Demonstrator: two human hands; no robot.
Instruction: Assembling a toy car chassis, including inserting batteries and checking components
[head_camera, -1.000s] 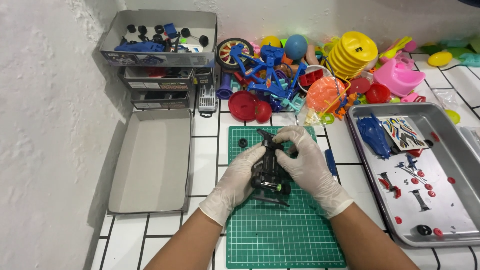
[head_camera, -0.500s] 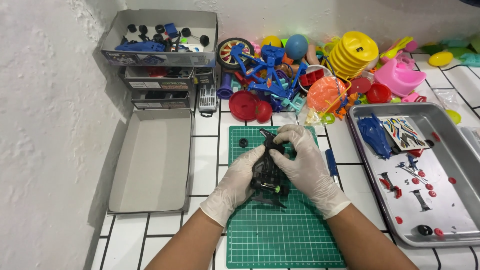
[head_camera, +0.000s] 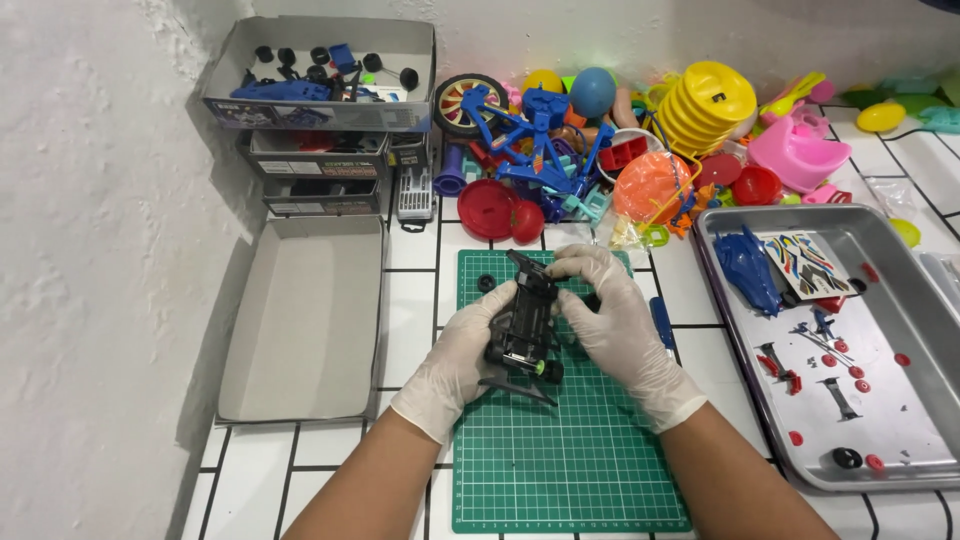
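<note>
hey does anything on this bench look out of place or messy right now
One small black wheel lies loose on the green cutting mat, apart from the black toy car chassis held by the left hand and right hand. Behind the mat, colourful plastic toys lie heaped, not sorted.

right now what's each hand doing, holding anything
Left hand: closed on the black toy car chassis, gripping its left side.
Right hand: closed on the same chassis, fingers at its top end.
</note>
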